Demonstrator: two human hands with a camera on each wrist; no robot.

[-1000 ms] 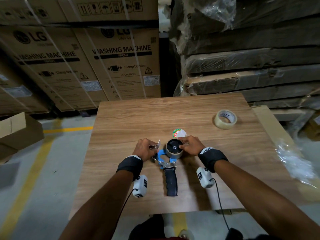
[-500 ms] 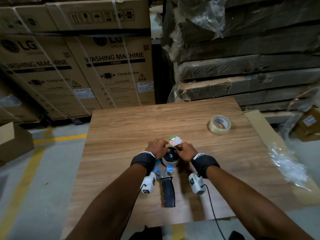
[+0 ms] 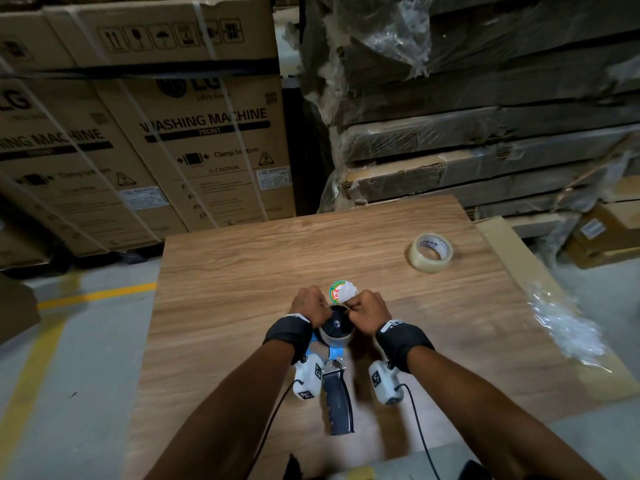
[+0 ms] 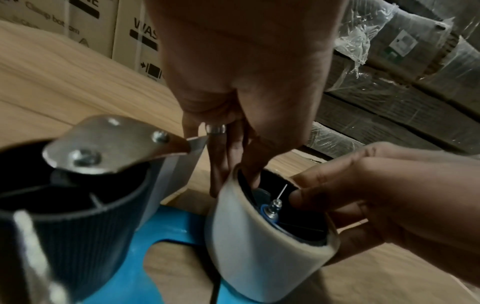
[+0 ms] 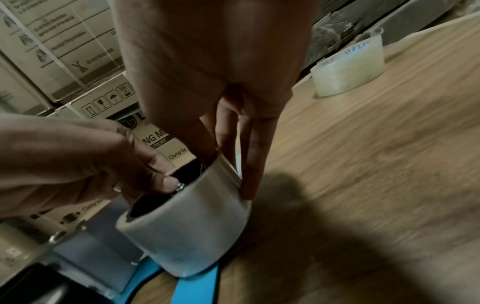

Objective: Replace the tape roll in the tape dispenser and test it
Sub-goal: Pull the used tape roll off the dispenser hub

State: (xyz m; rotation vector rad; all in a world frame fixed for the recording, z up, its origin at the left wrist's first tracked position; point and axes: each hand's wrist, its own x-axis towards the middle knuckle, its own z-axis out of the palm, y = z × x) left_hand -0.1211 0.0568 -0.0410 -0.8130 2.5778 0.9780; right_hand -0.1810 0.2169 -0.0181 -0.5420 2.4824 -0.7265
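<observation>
Dispenser [image 3: 334, 372]: flat on the table [image 3: 242, 271] at 6 o'clock, black handle toward the person, blue frame under the core.
Core [image 4: 262, 236]: worn pale roll standing on the dispenser's hub.
Left hand [image 3: 309, 305]: at the core's 10 o'clock; fingers [image 4: 223, 164] close together, tips at the rim, one dipping inside.
Right hand [image 3: 367, 311]: at the core's 2 o'clock; fingers [image 5: 255, 160] pressed along the outer wall, thumb inside, pinching the wall.
Tape [image 3: 433, 252]: clear roll, flat at 2 o'clock, well apart.
Sticker disc [image 3: 341, 291]: just beyond the hands, 12 o'clock.
Boxes [image 3: 207, 143]: behind the table.
</observation>
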